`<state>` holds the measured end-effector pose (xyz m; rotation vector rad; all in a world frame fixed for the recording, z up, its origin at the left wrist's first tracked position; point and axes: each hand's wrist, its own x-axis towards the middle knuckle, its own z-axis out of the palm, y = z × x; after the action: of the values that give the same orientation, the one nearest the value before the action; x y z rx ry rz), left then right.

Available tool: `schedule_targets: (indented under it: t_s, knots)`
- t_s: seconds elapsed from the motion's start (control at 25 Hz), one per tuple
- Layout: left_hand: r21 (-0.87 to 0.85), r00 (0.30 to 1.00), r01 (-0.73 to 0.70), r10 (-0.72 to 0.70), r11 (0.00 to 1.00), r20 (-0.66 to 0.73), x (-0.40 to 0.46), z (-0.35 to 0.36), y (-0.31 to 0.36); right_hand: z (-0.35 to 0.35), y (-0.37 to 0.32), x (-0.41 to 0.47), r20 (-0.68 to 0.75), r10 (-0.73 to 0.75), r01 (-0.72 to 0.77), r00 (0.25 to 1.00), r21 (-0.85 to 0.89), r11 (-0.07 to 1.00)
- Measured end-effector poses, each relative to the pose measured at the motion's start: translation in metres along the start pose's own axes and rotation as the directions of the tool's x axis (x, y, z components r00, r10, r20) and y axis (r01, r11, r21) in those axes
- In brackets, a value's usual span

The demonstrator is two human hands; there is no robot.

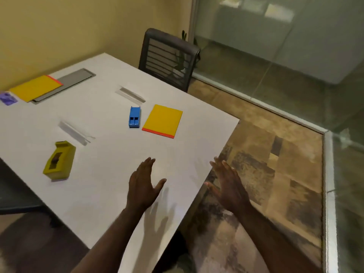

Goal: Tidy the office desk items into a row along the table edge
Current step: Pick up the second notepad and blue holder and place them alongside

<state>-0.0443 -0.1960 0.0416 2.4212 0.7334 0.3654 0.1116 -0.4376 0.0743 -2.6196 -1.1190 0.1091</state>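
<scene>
On the white table (110, 174) lie a yellow notepad (163, 121) with an orange strip, a blue stapler (135, 117) just left of it, and a yellow-green tape dispenser (59, 160) near the left edge. Two clear rulers lie apart, one (131, 94) beyond the stapler and one (74, 133) above the dispenser. A second yellow notepad (35, 88) and a purple item (7, 97) sit at the far left. My left hand (142, 184) hovers open over the table's near part. My right hand (228, 183) is open over the table's right edge. Both hold nothing.
A grey cable cover (78, 77) is set into the table under the far notepad. A black mesh chair (167, 58) stands at the far edge. A glass wall (275, 46) runs to the right, with patterned carpet (266, 164) below.
</scene>
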Motion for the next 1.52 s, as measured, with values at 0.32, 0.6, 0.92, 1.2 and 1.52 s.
schedule_targets:
  t_s: [0.32,0.6,0.92,1.2,1.52]
  knots:
    - [-0.03,0.971,0.223,-0.225,0.974,-0.085,0.044,0.01,-0.023,0.036,0.006,0.143,0.162,-0.151,0.142,0.975,0.067,0.988]
    - [0.031,0.94,0.321,-0.314,0.947,-0.133,0.079,0.015,-0.034,0.059,-0.004,0.238,0.229,-0.275,0.243,0.934,0.16,0.957]
    - [0.003,0.874,0.472,-0.467,0.882,-0.136,0.166,0.053,-0.036,0.098,0.003,0.381,0.294,-0.367,0.305,0.883,0.235,0.923]
    - [-0.02,0.761,0.649,-0.649,0.76,0.008,0.258,0.106,-0.036,0.139,-0.022,0.489,0.35,-0.56,0.532,0.751,0.181,0.827]
    - [0.07,0.578,0.81,-0.813,0.582,0.072,0.309,0.133,-0.057,0.175,-0.101,0.562,0.436,-0.743,0.781,0.509,0.129,0.611]
